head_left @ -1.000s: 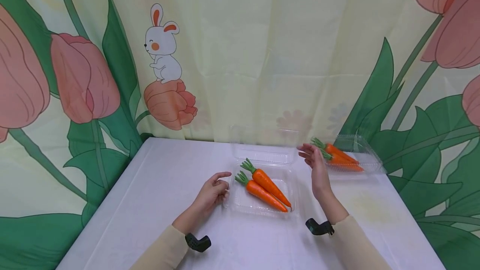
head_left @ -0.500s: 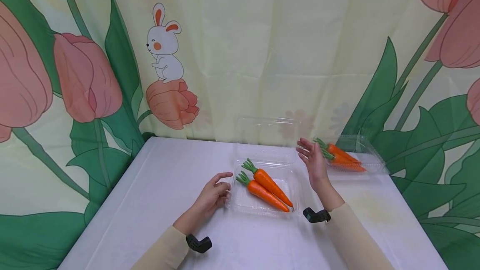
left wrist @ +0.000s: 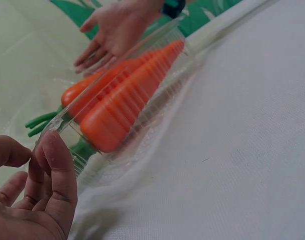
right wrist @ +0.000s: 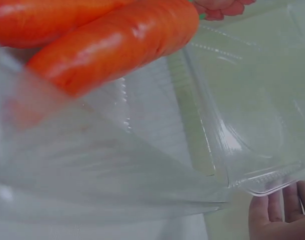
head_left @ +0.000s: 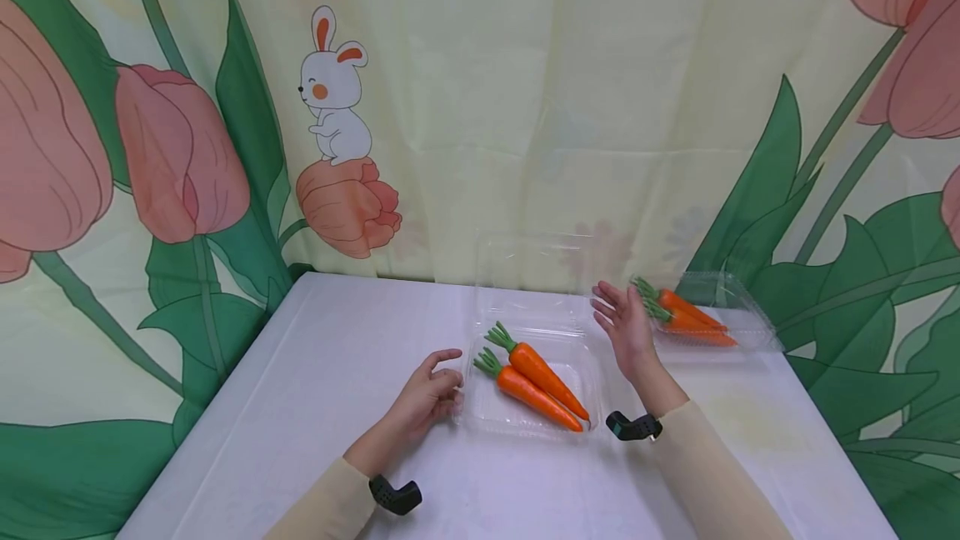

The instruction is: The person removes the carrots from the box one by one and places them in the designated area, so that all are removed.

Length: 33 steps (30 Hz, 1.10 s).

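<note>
Two orange carrots [head_left: 543,386] with green tops lie side by side in the base of a clear plastic clamshell box [head_left: 480,419]. Its hinged lid [head_left: 532,277] stands raised at the back. My left hand [head_left: 423,398] pinches the box's left rim between thumb and fingers, with the index finger held out; the left wrist view shows thumb and fingers [left wrist: 55,155] at that corner. My right hand [head_left: 630,332] is beside the lid's right edge, its fingers fairly straight. In the right wrist view those fingers [right wrist: 275,207] touch the lid's rim from outside.
A second clear box [head_left: 750,332] with two carrots [head_left: 686,319] inside stands behind my right hand, near the table's right back corner. The white table [head_left: 300,407] ends at a printed curtain [head_left: 465,107] with tulips and a rabbit.
The lid has swung up a little towards upright, with my right hand beside it. My left hand stays at the box's left rim. The whole view has shifted slightly.
</note>
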Available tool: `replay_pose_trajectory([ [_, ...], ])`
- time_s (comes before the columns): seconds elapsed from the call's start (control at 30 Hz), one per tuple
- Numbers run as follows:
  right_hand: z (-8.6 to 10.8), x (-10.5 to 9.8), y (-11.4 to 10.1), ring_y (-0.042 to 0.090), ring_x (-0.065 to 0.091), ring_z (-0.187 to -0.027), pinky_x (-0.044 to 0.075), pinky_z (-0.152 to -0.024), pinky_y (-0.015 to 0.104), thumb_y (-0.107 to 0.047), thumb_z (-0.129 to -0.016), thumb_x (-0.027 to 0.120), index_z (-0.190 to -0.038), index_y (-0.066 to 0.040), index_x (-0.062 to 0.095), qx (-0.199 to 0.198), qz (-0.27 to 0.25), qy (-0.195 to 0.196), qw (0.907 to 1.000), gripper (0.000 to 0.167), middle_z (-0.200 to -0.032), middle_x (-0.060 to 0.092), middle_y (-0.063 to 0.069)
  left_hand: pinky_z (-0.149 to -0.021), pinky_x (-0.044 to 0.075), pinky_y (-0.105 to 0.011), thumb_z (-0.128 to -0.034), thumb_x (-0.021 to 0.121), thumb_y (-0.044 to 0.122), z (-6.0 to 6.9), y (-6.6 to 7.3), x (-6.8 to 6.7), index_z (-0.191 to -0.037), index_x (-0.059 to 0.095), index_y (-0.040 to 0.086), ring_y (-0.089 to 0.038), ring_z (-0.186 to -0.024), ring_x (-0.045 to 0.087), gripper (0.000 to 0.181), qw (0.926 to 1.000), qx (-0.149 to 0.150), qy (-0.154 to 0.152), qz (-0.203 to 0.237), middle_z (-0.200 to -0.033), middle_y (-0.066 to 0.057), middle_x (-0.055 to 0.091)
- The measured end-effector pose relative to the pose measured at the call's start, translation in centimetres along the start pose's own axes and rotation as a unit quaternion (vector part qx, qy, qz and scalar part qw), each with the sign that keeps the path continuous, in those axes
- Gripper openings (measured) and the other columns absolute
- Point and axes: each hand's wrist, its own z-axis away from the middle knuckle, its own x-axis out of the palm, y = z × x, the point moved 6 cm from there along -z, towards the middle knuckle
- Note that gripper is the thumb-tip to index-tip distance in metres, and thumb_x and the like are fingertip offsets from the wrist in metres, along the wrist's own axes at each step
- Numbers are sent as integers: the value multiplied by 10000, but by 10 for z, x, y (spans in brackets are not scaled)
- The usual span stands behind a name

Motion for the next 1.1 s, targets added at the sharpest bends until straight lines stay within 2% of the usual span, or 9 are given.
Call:
replay_pose_trajectory([
  [0.17,0,-4,5,284,253,-1556,209,-1282,400,-554,-1096,168,-1646,-63,197,441,-753,-74,9962,738,-1712,202,130,-623,541,-228,-1020,576,129,4,0,2,-1508,425,141,-138,-659,580,511,10000,-35,-44,-36,-977,-66,613],
  [0.3,0,-9,9,240,267,-1553,229,-1274,374,-554,-1095,214,-1649,-93,210,729,-1294,-20,9889,720,-1712,220,82,-621,536,-225,-1018,577,143,6,1,3,-1511,417,139,-135,-658,573,519,9999,3,-107,-68,-972,-60,607],
  [0.47,0,-11,13,235,287,-1536,234,-1273,379,-532,-1097,204,-1653,-87,188,964,-1526,22,9836,712,-1701,228,74,-622,538,-219,-1008,580,147,7,1,2,-1504,424,143,-135,-654,570,521,9999,8,-68,-107,-974,-69,602],
  [0.73,2,-14,23,216,205,-1584,213,-1276,350,-544,-1092,211,-1664,-120,149,1354,-2145,79,9673,715,-1734,152,57,-625,549,-217,-997,570,153,9,-4,1,-1490,451,126,-133,-633,563,508,9998,-84,20,-203,-995,-86,593],
  [0.97,5,-19,31,221,244,-1580,252,-1260,359,-589,-1072,315,-1661,-113,159,1549,-2245,109,9620,773,-1733,164,62,-604,544,-216,-987,575,147,15,-4,2,-1492,446,112,-136,-633,560,522,9997,-108,8,-230,-983,-77,581],
  [1.1,6,-20,36,247,226,-1585,236,-1267,385,-552,-1086,293,-1660,-85,131,1719,-2215,28,9599,758,-1737,134,88,-604,547,-217,-987,576,148,17,-4,3,-1488,454,108,-136,-639,562,517,9996,-136,-10,-232,-975,-71,571],
])
